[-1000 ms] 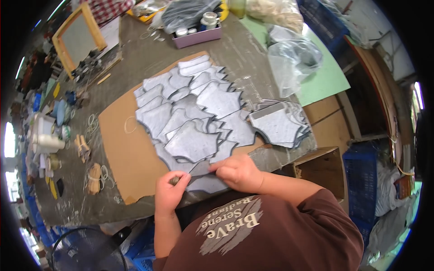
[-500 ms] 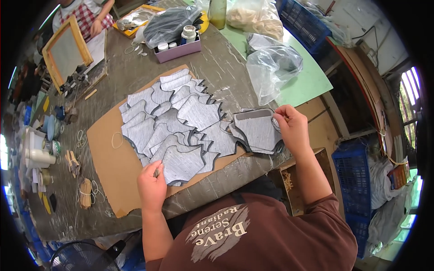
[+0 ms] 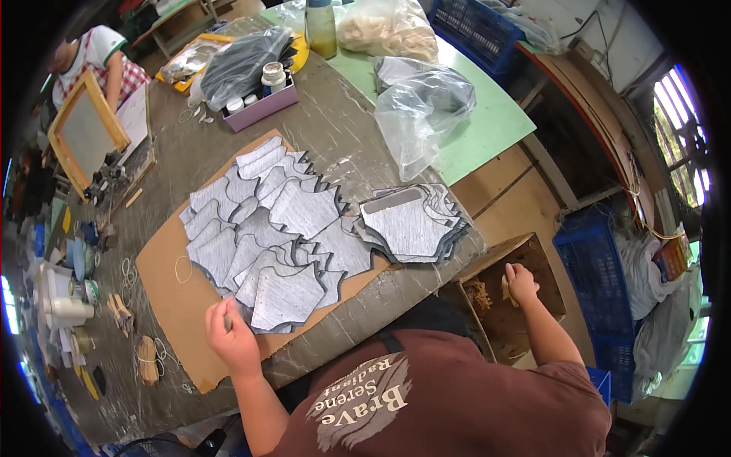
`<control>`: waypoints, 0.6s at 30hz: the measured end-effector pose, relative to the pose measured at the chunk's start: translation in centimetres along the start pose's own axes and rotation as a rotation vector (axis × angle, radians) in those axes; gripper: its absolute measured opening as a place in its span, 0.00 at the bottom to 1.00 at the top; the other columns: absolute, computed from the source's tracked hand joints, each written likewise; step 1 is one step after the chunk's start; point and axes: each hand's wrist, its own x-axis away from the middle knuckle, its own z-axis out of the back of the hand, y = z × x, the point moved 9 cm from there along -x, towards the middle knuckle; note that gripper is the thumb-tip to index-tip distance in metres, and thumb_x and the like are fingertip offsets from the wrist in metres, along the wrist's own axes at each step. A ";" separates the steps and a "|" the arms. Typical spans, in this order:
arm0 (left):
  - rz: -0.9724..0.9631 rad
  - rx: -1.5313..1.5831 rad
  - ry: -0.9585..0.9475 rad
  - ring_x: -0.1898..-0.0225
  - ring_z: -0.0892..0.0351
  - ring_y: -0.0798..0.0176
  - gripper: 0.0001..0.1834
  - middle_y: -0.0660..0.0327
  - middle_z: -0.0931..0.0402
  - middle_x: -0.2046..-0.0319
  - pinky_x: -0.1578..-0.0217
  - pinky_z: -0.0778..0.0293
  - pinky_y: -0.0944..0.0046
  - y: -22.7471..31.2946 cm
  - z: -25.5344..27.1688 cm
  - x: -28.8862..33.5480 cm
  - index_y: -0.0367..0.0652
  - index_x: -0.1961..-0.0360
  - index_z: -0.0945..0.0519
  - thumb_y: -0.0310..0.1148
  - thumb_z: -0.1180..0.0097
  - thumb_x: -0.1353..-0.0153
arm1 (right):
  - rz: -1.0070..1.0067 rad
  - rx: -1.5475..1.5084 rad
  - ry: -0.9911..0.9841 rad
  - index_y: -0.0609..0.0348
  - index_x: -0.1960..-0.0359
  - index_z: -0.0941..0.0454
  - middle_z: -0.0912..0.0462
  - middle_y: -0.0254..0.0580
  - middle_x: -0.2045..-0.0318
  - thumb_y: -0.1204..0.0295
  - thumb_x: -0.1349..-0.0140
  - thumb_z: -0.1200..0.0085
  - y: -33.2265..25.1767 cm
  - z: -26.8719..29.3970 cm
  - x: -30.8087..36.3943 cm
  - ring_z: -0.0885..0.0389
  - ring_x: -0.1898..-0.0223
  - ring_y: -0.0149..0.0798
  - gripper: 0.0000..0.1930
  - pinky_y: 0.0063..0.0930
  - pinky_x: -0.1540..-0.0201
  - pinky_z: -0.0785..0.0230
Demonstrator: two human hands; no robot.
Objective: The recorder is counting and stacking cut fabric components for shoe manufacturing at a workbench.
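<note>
Grey cut pieces [image 3: 285, 293] lay fanned over the cardboard sheet [image 3: 171, 305] on the surface, just right of my left hand [image 3: 231, 339], whose fingers were pinched at the nearest piece's edge. I saw my right hand [image 3: 520, 283], loosely curled, well off inside the brown box [image 3: 525, 305]; left was nearer.

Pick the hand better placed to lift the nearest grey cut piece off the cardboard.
Left. The left hand rests at the edge of the nearest grey piece on the cardboard; the right hand is down in the brown box beside the table.

Overlapping grey shaped pieces [image 3: 285, 293] on cardboard [image 3: 171, 301]
</note>
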 end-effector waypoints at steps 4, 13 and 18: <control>0.441 0.570 -0.315 0.80 0.32 0.78 0.07 0.62 0.22 0.73 0.81 0.38 0.77 2.5 -2.1 0.4 0.34 0.63 0.21 0.27 0.45 0.40 | 0.446 -0.576 0.515 0.66 0.65 0.25 0.23 0.50 0.67 0.70 0.36 0.53 -5.4 9.1 0.4 0.26 0.61 0.50 0.10 0.37 0.57 0.34; 0.692 0.651 -1.014 0.89 0.35 0.73 0.21 0.64 0.30 0.83 0.90 0.39 0.72 12.9 -19.0 4.3 0.29 0.61 0.30 0.35 0.38 0.45 | 0.779 -0.152 0.058 0.70 0.64 0.25 0.28 0.56 0.62 0.50 0.42 0.47 -26.0 9.4 0.1 0.29 0.57 0.54 0.27 0.41 0.50 0.36; 0.736 0.623 -0.962 0.90 0.34 0.72 0.20 0.64 0.31 0.84 0.91 0.38 0.71 13.9 -20.5 4.5 0.34 0.61 0.34 0.34 0.38 0.46 | 0.794 -0.229 0.101 0.72 0.53 0.31 0.35 0.55 0.52 0.52 0.46 0.42 -25.2 9.3 2.1 0.36 0.49 0.54 0.32 0.41 0.44 0.41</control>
